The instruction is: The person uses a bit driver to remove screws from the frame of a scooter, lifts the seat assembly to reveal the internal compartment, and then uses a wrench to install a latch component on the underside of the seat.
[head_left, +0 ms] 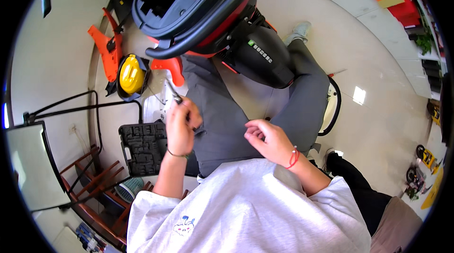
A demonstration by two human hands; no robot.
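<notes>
My left hand [178, 123] is closed around a slim grey metal tool [173, 91], whose end points up and left; its exact kind is unclear. Over my right thigh, my right hand [268, 138] has its fingers curled in toward the thumb, and anything inside them is hidden. Ahead of both hands, between my legs, stands a large black and red machine resembling a lawn mower [265, 57], with a thick curved bar along its edge. Neither hand touches it.
To the left lie an orange plastic part [105, 52], a yellow and black part [132, 74], a red-orange piece [174, 69] and an open black tool case [142, 144]. A screwdriver [335, 73] rests near a round white stool [331, 106] on the right. Another person's leg [354, 177] is behind right.
</notes>
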